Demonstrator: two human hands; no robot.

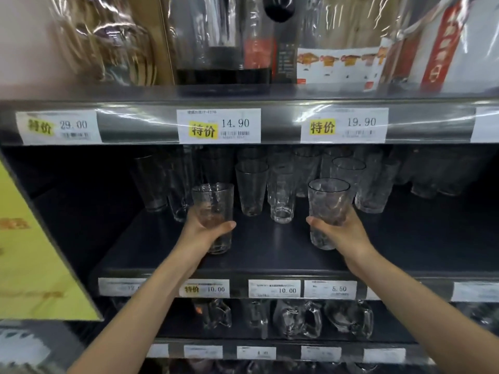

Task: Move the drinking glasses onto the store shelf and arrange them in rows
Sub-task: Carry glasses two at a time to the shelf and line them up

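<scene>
Two drinking glasses are in hand over the middle shelf [270,249], both upright with their mouths up, so their long axes already run the way they must stand. The left hand [206,233] grasps the left glass [213,201] low on its body, thumb across the near side and fingers curled behind it. The right hand [344,234] grasps the right glass [328,198] the same way, mirrored. Both forearms reach up and in from below the shelf's front edge, wrists fairly straight. Each glass is over the bare strip between the front edge and the standing glasses [252,190], which crowd the middle and back of the shelf in loose rows. Whether the two bases already touch the shelf I cannot tell. The coming move likely turns on that depth gap: the rows lie straight behind the hands, toward the back edge, so each glass probably needs a short push away from the body and a setting-down in line. Both hands are about equally near.
</scene>
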